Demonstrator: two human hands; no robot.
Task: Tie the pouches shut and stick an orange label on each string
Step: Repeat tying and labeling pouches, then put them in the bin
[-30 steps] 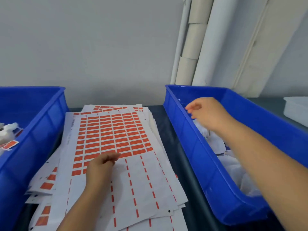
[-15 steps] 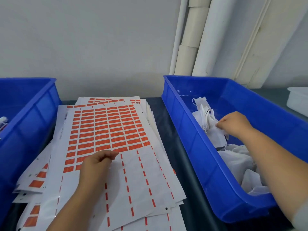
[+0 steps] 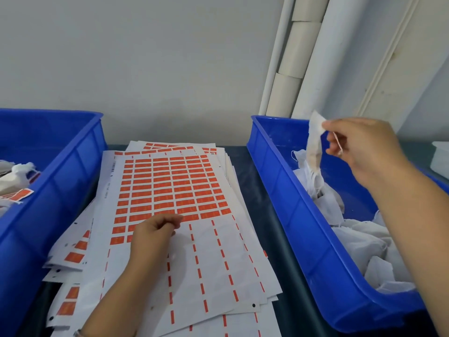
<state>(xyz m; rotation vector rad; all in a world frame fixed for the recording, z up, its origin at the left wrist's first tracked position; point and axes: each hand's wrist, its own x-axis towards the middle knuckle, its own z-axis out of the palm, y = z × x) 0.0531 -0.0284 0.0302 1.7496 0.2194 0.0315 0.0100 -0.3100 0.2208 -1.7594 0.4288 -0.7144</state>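
Note:
My right hand (image 3: 362, 152) pinches a small white pouch (image 3: 314, 147) by its top and holds it above the right blue bin (image 3: 286, 190). The pouch hangs down with its strings trailing into a heap of white pouches (image 3: 359, 239) in that bin. My left hand (image 3: 153, 235) rests on the top label sheet (image 3: 170, 190), its fingers curled at the edge of the last rows of orange labels. The lower half of that sheet is bare backing with orange strips. In the left blue bin (image 3: 60, 171) lie tied pouches with an orange label (image 3: 20, 194).
More label sheets (image 3: 73, 259) are stacked unevenly under the top one on the dark table (image 3: 243, 166) between the bins. White pipes (image 3: 291, 57) run up the wall behind the right bin. A white container (image 3: 441, 159) stands at the far right edge.
My right hand reached into the right bin, took hold of a pouch and lifted it above the heap. My left hand stayed on the label sheet.

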